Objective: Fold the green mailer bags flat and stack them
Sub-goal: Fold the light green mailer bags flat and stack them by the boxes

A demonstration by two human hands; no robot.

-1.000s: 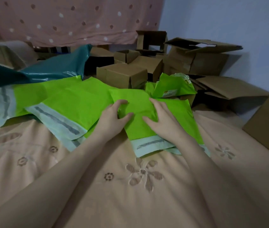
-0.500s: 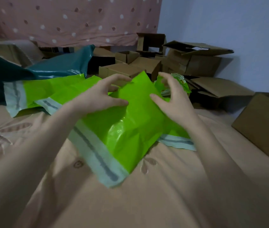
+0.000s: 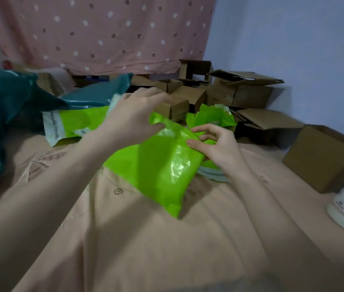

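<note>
A peach embroidered bedsheet [image 3: 145, 239] spans the foreground, its near half open. Brown cardboard boxes [image 3: 238, 95] crowd the far edge by the wall; another box [image 3: 322, 157] bounds the right side. Glossy teal bags [image 3: 2, 98] bound the left. Flat green mailers [image 3: 76, 121] lie behind. The held green mailer bag [image 3: 162, 165] — slick, creased — is lifted mid-sheet: left hand [image 3: 133, 116] grips its top edge, right hand [image 3: 213, 144] pinches its right edge.
</note>
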